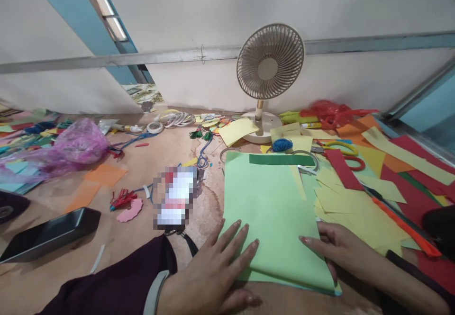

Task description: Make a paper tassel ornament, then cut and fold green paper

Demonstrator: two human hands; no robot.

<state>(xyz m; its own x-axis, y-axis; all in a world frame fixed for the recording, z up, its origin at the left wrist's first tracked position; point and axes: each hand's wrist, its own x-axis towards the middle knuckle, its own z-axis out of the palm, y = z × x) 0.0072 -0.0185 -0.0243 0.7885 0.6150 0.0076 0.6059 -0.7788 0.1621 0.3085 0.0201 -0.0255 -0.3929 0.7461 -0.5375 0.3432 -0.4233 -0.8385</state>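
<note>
A light green sheet of paper (270, 220) lies in front of me, its near part curved over in a fold, with other sheets just showing under its lower edge. My left hand (227, 258) rests flat on its left side, fingers spread. At the right edge my right hand (337, 248) grips the paper, thumb on top and the other fingers partly hidden beneath. A dark green strip (280, 160) lies across the sheet's far end, and a thin yellow strip (298, 182) sits below it.
A small fan (270, 64) stands at the back by the wall. Yellow paper pieces (355, 215), scissors (341, 149) and blue yarn (282, 145) lie to the right. Leftward are a blurred-out phone (176, 199), a black box-shaped device (53, 234), red tassels (123, 197) and a pink plastic bag (81, 139).
</note>
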